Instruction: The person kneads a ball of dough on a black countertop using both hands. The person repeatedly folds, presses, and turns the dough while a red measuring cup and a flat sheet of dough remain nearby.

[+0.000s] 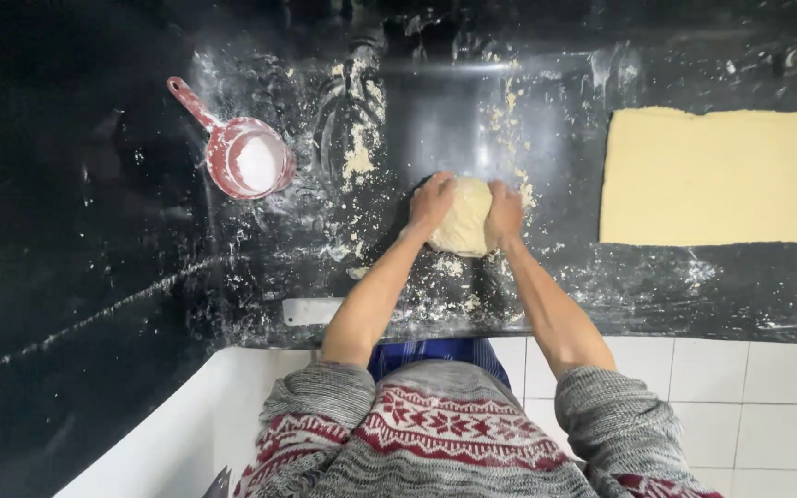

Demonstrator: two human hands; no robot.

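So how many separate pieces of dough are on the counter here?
2. A dough ball sits mid-counter between the left hand and right hand; a flat rolled sheet lies at the right, running past the frame edge. More could be out of view.

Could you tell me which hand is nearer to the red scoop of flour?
The left hand. It rests on the dough ball's left side, toward the red scoop; the right hand presses the ball's far side.

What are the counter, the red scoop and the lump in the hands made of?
Counter: looks like polished black stone, glossy reflections under the flour dust. Red scoop: probably plastic, holding white flour. Lump: soft pale dough, pressed between left hand and right hand.
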